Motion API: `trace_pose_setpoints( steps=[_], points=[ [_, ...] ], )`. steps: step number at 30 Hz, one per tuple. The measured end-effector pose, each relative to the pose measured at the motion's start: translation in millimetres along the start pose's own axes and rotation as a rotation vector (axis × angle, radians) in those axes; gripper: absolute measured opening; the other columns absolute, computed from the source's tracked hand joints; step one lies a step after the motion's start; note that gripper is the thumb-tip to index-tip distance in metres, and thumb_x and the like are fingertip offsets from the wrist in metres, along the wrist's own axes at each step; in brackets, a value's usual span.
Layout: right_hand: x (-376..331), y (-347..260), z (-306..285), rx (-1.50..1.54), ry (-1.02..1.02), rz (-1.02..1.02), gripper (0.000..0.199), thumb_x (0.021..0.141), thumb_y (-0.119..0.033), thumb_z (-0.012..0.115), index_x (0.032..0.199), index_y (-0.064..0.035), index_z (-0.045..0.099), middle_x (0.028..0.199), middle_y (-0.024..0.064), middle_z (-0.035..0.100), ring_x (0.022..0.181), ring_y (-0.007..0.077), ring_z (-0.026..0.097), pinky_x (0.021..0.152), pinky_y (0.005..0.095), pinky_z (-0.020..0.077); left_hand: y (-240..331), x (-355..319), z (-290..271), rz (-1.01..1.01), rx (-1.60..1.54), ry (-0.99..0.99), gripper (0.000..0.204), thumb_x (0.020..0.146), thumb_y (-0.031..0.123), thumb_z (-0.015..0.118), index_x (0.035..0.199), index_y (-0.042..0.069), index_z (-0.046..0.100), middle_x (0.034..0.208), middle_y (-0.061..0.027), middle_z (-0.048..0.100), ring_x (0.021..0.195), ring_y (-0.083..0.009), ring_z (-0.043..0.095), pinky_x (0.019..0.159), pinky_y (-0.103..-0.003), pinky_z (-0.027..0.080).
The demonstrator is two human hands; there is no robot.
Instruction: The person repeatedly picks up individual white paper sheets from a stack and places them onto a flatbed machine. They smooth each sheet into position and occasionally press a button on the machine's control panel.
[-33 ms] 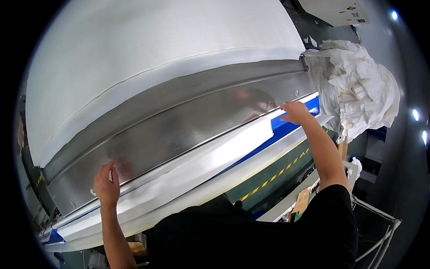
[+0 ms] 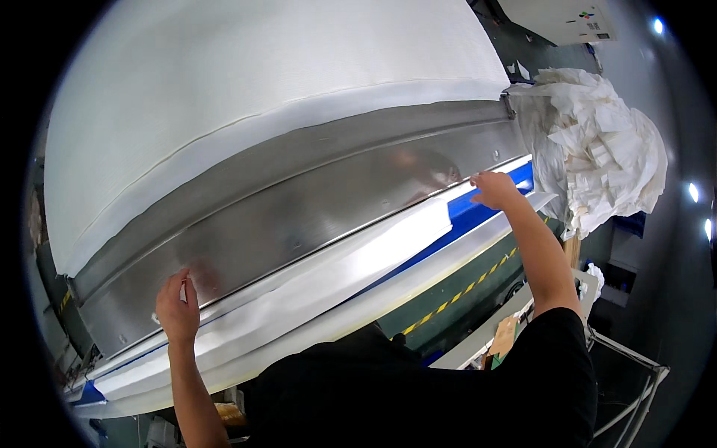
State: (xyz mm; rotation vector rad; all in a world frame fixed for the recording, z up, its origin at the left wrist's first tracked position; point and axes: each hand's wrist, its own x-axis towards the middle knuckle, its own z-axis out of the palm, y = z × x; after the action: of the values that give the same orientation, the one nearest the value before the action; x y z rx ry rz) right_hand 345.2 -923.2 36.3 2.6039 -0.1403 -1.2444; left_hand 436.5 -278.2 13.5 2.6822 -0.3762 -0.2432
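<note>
My left hand (image 2: 178, 308) is at the lower left, by the near edge of a long shiny metal panel (image 2: 299, 209); its thumb stands apart from the bent fingers, and nothing shows between them. To the right, my right hand (image 2: 493, 190) hovers over or rests on the white edge above a blue strip (image 2: 478, 213); I cannot tell whether it touches. Its thumb and fingers are apart and appear to hold nothing. Between the hands lies a long, loose white sheet (image 2: 328, 265), covering part of the blue surface. Its right end stops short of my right hand.
Beyond the panel rises a broad, white fabric-like surface (image 2: 261, 60). A large heap of crumpled white material (image 2: 597, 149) stands at the right. Yellow-and-black tape (image 2: 459, 299) marks the green floor. A pale metal frame (image 2: 642, 396) is at the lower right.
The right end of the white sheet has shifted slightly left, baring a little more blue. Both hands stay nearly where they were.
</note>
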Motion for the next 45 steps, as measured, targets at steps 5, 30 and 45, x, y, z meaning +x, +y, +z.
trace_pose_setpoints(
  steps=[5,30,45],
  points=[
    [-7.2,-23.3,30.2,0.162,0.106,0.029,0.029,0.076,-0.029,0.068,0.099,-0.0121,0.063,0.093,0.0111,0.065,0.093,0.0304,0.061,0.078,0.0420,0.0495,-16.4,-17.7,1.5,-0.033,0.011,0.113,0.016,0.085,0.009,0.059,0.099,0.006,0.065,0.090,-0.0119,0.065,0.082,-0.0292,0.062,0.073,-0.036,0.049],
    [12.4,-448.5,-168.0,0.460,0.494,-0.604,0.021,0.086,-0.029,0.055,0.090,-0.0100,0.062,0.084,0.0154,0.063,0.078,0.0357,0.061,0.067,0.0442,0.0488,-186.6,-25.9,-51.4,-0.230,0.111,0.438,0.032,0.082,0.016,0.057,0.113,0.007,0.055,0.116,-0.0148,0.055,0.106,-0.0340,0.052,0.087,-0.045,0.043],
    [102.2,-778.3,-423.3,0.645,0.520,-0.967,0.019,0.079,-0.025,0.057,0.089,-0.0100,0.065,0.086,0.0092,0.067,0.084,0.0278,0.063,0.074,0.0393,0.0498,-266.9,6.1,-53.7,-0.237,0.166,0.431,0.045,0.089,0.031,0.050,0.125,0.005,0.048,0.132,-0.0161,0.044,0.125,-0.0332,0.040,0.108,-0.047,0.026]
  ],
)
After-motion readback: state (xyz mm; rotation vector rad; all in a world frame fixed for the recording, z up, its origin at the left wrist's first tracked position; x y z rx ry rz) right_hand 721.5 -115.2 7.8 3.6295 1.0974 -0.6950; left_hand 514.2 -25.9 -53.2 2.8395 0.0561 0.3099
